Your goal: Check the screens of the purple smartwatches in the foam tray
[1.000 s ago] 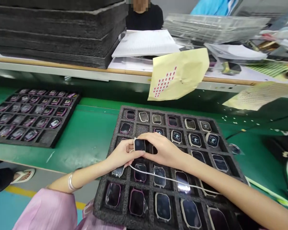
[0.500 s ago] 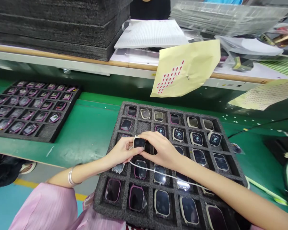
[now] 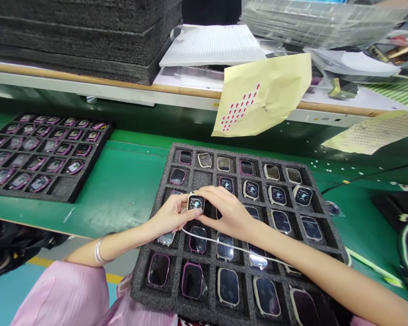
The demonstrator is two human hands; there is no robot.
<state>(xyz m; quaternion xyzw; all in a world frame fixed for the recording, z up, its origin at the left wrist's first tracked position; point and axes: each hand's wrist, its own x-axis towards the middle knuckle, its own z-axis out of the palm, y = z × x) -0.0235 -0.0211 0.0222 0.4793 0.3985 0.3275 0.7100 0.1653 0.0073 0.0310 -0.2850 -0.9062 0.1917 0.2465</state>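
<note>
A light-cased smartwatch (image 3: 196, 203) with a lit watch face is held between both hands above a grey foam tray (image 3: 141, 280). My left hand (image 3: 172, 211) grips its left side, fingers closed, and a white cable (image 3: 234, 247) runs from beside it to the right across the tray. My right hand (image 3: 226, 210) holds the watch from the right, its thumb at the lower edge of the screen. Around the hands, tray compartments carry watches in purple and light cases, several with lit faces. One compartment (image 3: 202, 179) just behind the hands holds no watch.
A second foam tray (image 3: 64, 188) of purple-cased watches lies at the left on the green table (image 3: 122, 174). Behind, a shelf edge (image 3: 115, 90) carries stacked black foam (image 3: 88, 40) and papers (image 3: 214, 47). A yellow sheet (image 3: 275, 97) hangs from it. A black object (image 3: 391, 213) is at right.
The screen of the held watch has gone from dark to a lit watch face. Both hands keep nearly the same hold. Dark shapes on the floor at the lower left have shifted right.
</note>
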